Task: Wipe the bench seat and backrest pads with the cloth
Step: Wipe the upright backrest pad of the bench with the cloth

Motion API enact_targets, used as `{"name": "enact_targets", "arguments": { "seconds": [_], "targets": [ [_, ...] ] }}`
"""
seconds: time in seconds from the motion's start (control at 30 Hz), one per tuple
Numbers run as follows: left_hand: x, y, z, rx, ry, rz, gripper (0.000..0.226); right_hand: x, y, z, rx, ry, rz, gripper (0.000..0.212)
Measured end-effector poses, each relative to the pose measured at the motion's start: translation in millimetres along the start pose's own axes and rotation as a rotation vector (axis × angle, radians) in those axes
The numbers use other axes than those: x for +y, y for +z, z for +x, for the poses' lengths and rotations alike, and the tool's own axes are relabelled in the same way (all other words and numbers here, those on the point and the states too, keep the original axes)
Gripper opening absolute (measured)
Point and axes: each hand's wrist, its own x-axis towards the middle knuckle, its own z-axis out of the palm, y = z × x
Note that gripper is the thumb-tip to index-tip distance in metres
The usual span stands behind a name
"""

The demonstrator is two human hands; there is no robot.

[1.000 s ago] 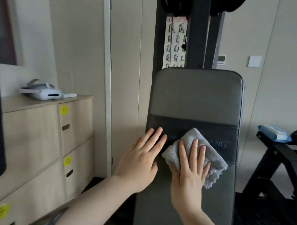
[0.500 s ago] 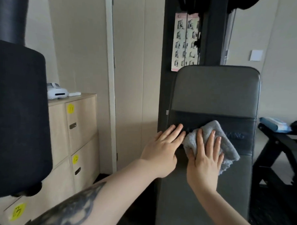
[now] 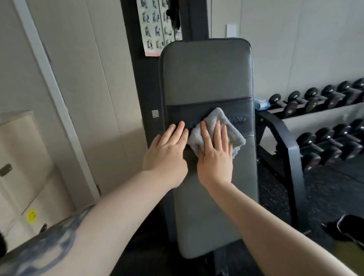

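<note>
1. Backrest pad is smooth grey vinyl with rounded corners and a darker band across the middle
2. Fluffy grey cloth, folded, sits on that band under the right hand, fingers straight and pressing it flat
3. Left hand lies flat on the pad just beside the cloth, fingers straight, gripping nothing
4. Rack on the right holds rows of black dumbbells

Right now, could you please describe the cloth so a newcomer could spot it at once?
Find the tall grey backrest pad in the middle. Across it runs a dark band, and the cloth lies there under the right hand. It is the only pale, fluffy thing on the pad.
</note>
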Motion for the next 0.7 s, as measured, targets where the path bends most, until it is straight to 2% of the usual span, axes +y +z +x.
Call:
{"name": "enact_targets", "arguments": {
  "seconds": [0.27, 0.5, 0.7],
  "targets": [
    [20.2, -7.6, 8.5, -0.08, -0.133, -0.108, 0.075, -5.5, -38.9, 3.8, -0.227, 0.002, -0.084, 0.074],
    [10.0, -27.4, 6.0, -0.216, -0.086, -0.066, 0.076, -18.0, -68.1, 14.4, -0.41, 0.051, -0.005, 0.073],
    [4.3, -51.2, -2.9, -0.354, -0.06, -0.082, 0.076, -20.3, -85.7, 9.3, -0.491, 0.107, -0.009, 0.068]
  ]
}}
